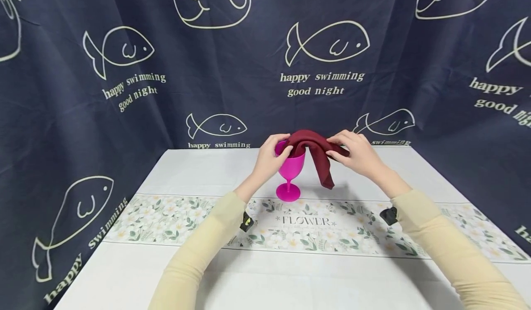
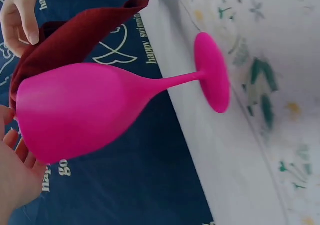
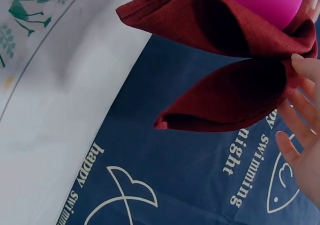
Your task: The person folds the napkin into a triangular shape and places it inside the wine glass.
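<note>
A bright pink goblet (image 1: 291,166) stands upright on the table, and a dark red cloth napkin (image 1: 309,137) comes out of its mouth and arches over to the right. My left hand (image 1: 268,157) holds the goblet at its rim, thumb on the near side beside the cloth; in the left wrist view its fingers partly hide behind the bowl. With thumb and fingers, my right hand (image 1: 356,151) pinches the napkin to the right of the goblet. Two pointed folds of the napkin (image 3: 225,95) hang loose in the right wrist view. The cloth inside the bowl is mostly hidden.
The white table cover (image 1: 315,273) bears a floral band (image 1: 166,218) with the word FLOWER. Behind the table and at both sides hangs a dark blue curtain (image 1: 249,70) with fish drawings. Small black devices (image 1: 246,221) sit at both wrists.
</note>
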Tool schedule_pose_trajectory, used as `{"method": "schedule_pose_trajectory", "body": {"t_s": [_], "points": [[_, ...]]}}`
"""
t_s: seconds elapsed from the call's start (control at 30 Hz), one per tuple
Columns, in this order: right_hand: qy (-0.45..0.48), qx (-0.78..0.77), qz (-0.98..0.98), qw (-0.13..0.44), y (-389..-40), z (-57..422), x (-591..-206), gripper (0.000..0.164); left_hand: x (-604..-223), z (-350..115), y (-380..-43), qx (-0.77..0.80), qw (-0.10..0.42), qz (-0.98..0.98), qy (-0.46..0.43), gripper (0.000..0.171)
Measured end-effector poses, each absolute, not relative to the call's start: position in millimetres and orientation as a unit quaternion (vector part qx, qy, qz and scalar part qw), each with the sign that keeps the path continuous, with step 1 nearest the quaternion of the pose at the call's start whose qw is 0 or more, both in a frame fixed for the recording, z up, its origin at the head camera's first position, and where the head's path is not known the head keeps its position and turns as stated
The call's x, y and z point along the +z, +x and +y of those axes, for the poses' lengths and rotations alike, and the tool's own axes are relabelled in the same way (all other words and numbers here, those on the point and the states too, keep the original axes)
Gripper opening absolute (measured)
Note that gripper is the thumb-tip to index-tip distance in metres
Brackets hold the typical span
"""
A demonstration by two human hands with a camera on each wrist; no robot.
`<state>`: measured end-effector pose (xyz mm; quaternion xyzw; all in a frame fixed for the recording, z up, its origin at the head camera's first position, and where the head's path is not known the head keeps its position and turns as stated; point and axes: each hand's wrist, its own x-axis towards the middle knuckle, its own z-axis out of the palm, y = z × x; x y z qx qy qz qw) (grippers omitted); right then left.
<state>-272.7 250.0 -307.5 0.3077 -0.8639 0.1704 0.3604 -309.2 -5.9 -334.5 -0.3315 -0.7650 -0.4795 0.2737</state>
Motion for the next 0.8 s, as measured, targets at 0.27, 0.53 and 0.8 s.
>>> {"method": "schedule_pose_trajectory", "body": {"t_s": [0.27,0.53,0.8], "points": [[0.314,0.185,-0.849,0.382,-269,246,-316,0.022,-321,7,-310,-0.423,0.256,-0.794,-0.354,0.034],[0.347,0.184,-0.82,0.416,-268,237,-322,0.018,-313,10,-313,-0.402,0.237,-0.81,-0.355,0.041],[0.313,0.188,-0.83,0.422,-264,229,-327,0.021,-311,12,-317,-0.368,0.268,-0.813,-0.363,0.006]]}}
